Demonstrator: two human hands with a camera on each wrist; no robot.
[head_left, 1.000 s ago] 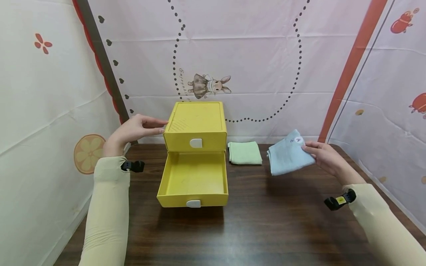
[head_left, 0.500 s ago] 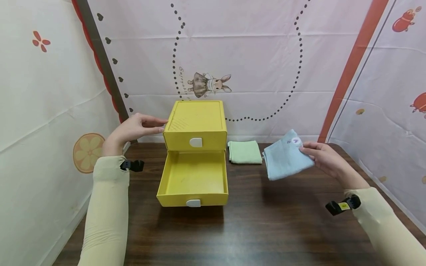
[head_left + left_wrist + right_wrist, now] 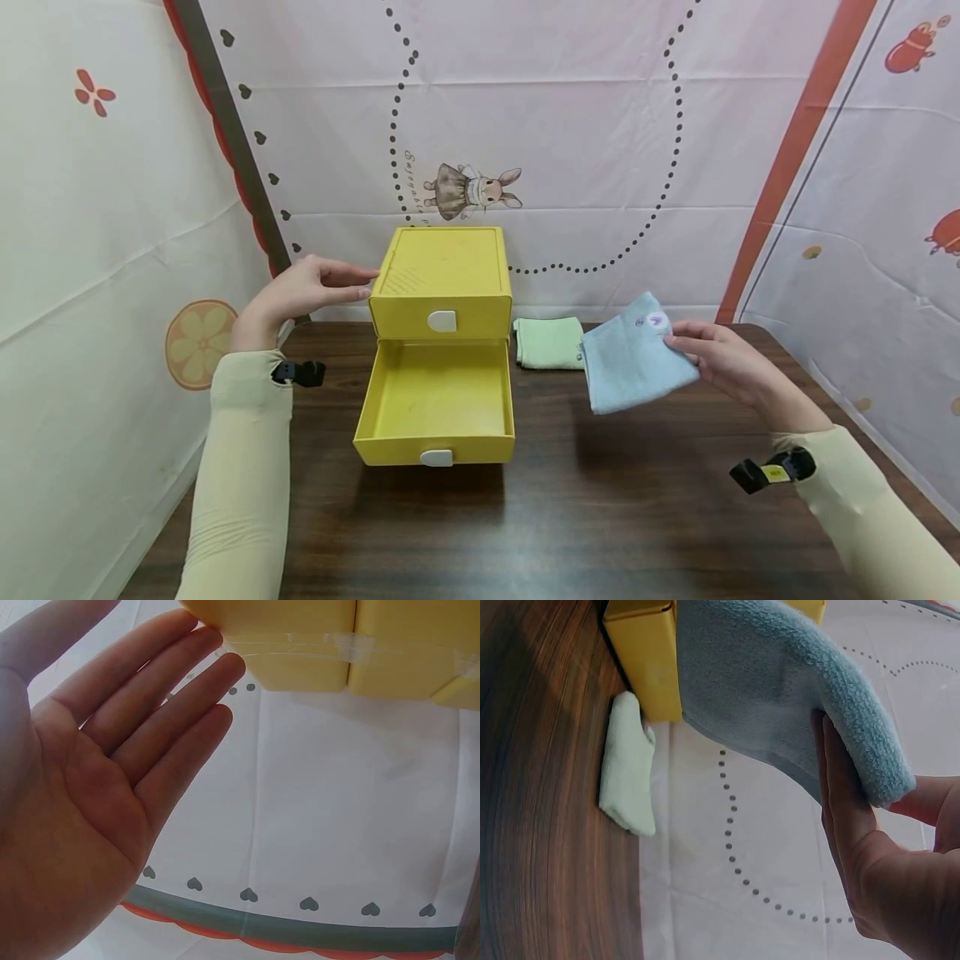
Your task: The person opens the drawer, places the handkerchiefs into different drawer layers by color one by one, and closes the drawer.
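A folded light-blue towel (image 3: pixel 633 358) hangs above the table, pinched at its right edge by my right hand (image 3: pixel 723 358). In the right wrist view the thumb is on one side of the towel (image 3: pixel 757 690) and the fingers are on the other. My left hand (image 3: pixel 296 296) is at the upper left side of a yellow two-drawer box (image 3: pixel 450 267). Its fingers are straight in the left wrist view, with fingertips at the box's wall (image 3: pixel 300 645). The lower drawer (image 3: pixel 442 400) is pulled out and nothing lies in it. The upper drawer (image 3: pixel 405 319) is pushed in.
A folded pale-green towel (image 3: pixel 547 343) lies on the dark wooden table (image 3: pixel 585 517), right of the box, its right edge partly behind the blue towel. Patterned cloth (image 3: pixel 585 150) hangs behind and at both sides.
My right hand has carried the blue towel leftward, closer to the box, so it now overlaps the green towel's edge in the head view. The left hand and drawers have stayed put.
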